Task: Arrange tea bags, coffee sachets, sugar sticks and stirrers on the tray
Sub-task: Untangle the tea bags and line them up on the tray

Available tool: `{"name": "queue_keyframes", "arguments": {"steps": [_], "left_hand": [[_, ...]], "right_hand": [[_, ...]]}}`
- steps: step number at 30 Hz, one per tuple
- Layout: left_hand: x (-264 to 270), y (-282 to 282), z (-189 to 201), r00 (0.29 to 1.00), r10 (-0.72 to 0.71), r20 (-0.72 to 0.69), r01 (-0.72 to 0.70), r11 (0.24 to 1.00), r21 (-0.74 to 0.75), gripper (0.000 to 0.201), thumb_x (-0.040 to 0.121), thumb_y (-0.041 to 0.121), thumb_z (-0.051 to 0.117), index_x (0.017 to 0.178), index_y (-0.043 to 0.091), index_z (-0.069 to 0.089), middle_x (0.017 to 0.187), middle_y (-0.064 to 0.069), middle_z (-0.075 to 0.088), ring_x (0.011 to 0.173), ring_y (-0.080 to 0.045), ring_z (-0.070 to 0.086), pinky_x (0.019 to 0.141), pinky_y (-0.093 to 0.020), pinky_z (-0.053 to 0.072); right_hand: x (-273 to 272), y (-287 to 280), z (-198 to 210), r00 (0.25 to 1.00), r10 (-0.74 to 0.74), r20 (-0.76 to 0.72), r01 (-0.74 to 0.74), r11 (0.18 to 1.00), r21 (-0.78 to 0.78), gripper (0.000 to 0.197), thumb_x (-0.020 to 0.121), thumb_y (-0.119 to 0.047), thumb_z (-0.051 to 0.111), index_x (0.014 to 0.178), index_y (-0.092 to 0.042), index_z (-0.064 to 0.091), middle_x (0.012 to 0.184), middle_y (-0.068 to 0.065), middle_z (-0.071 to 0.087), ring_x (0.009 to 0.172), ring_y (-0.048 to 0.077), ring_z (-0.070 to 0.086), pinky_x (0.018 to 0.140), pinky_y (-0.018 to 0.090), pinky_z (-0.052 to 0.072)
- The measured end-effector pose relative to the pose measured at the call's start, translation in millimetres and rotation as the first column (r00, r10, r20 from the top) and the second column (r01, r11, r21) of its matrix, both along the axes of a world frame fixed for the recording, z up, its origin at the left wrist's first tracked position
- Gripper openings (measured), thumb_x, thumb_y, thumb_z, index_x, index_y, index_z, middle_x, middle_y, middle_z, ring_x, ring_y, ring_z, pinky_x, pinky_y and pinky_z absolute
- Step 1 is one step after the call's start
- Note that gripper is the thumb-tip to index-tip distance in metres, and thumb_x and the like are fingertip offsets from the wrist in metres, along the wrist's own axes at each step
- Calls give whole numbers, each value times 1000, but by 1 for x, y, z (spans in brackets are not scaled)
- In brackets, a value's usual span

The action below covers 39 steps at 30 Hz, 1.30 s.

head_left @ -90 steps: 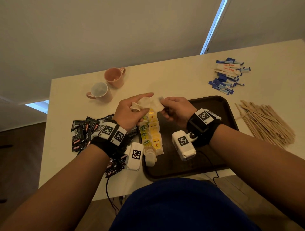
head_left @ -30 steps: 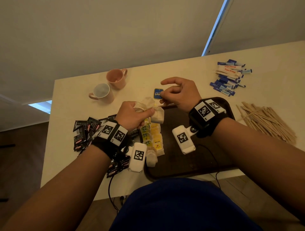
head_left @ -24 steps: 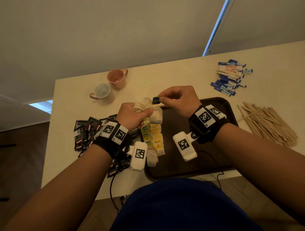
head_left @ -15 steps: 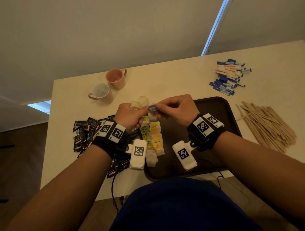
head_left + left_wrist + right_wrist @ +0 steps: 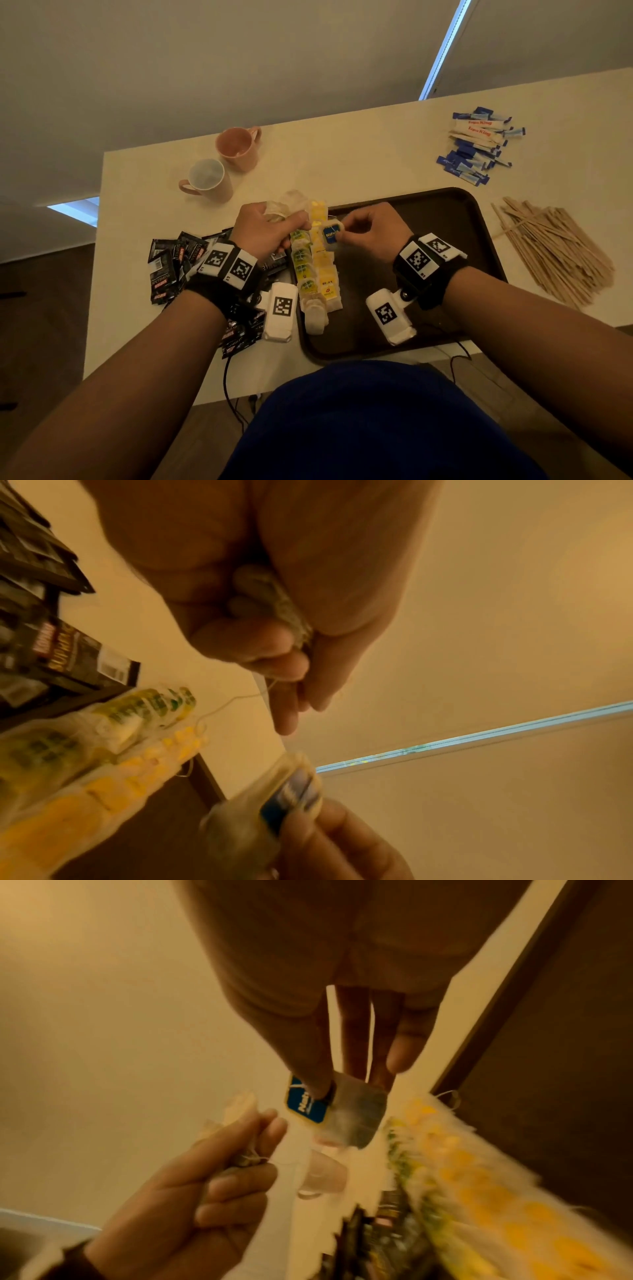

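A dark brown tray (image 5: 428, 274) lies on the cream table, with two rows of tea bags (image 5: 317, 270) along its left side, yellow and green tags up. My right hand (image 5: 370, 233) pinches a tea bag with a blue tag (image 5: 330, 235) (image 5: 308, 1104) just above the far end of those rows. My left hand (image 5: 267, 229) grips a bunch of loose tea bags (image 5: 291, 204) (image 5: 270, 599) beside it, over the tray's left rim. Black coffee sachets (image 5: 174, 267), blue and white sugar sticks (image 5: 479, 144) and wooden stirrers (image 5: 555, 250) lie on the table.
Two pink mugs (image 5: 219, 164) stand at the far left of the table. The sachet pile spreads under my left wrist. Sugar sticks are at the far right, stirrers right of the tray. The tray's right half (image 5: 455, 240) is bare. A cable hangs off the near table edge.
My right hand drew the blue-tagged tea bag out of the left hand's bunch, then brought it down to the far end of the rows. The left hand stayed beside it, gripping its bunch.
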State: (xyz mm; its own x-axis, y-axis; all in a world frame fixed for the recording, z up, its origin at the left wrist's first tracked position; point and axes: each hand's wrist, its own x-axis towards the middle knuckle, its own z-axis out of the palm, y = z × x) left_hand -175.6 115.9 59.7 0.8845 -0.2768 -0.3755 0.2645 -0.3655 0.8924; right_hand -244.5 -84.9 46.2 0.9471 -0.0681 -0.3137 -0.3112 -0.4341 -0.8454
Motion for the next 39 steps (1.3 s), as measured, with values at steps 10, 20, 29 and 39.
{"name": "queue_keyframes", "arguments": {"steps": [10, 20, 29, 39], "left_hand": [[-17, 13, -23, 993, 14, -117, -10, 999, 34, 15, 87, 19, 74, 85, 5, 70, 79, -10, 71, 46, -7, 50, 43, -20, 43], [-30, 27, -39, 987, -3, -163, 17, 996, 83, 29, 82, 22, 78, 92, -3, 69, 88, -26, 71, 50, -15, 53, 44, -24, 44], [-30, 31, -34, 987, -7, -158, 19, 997, 75, 25, 82, 25, 78, 86, 1, 71, 86, -27, 70, 59, -27, 54, 51, -29, 45], [-33, 37, -33, 989, 24, -144, -14, 997, 70, 26, 84, 23, 77, 97, 2, 71, 89, -21, 73, 54, -16, 55, 46, -24, 46]], "right_hand": [[-51, 22, -77, 871, 78, -485, -109, 993, -36, 8, 83, -17, 75, 91, -15, 74, 85, 4, 74, 73, 15, 69, 65, 26, 58], [-63, 37, -91, 888, -62, -455, -4, 990, -142, 7, 84, -17, 75, 82, -18, 69, 76, 5, 73, 67, 16, 71, 64, 24, 58], [-58, 32, -80, 937, -42, -347, -71, 948, -309, 19, 80, -27, 78, 90, -16, 65, 84, -2, 66, 79, 14, 64, 74, 29, 57], [-42, 62, -77, 880, 362, -307, -468, 770, -433, 39, 77, -43, 78, 108, -23, 67, 106, -2, 49, 102, 16, 45, 86, 30, 44]]}}
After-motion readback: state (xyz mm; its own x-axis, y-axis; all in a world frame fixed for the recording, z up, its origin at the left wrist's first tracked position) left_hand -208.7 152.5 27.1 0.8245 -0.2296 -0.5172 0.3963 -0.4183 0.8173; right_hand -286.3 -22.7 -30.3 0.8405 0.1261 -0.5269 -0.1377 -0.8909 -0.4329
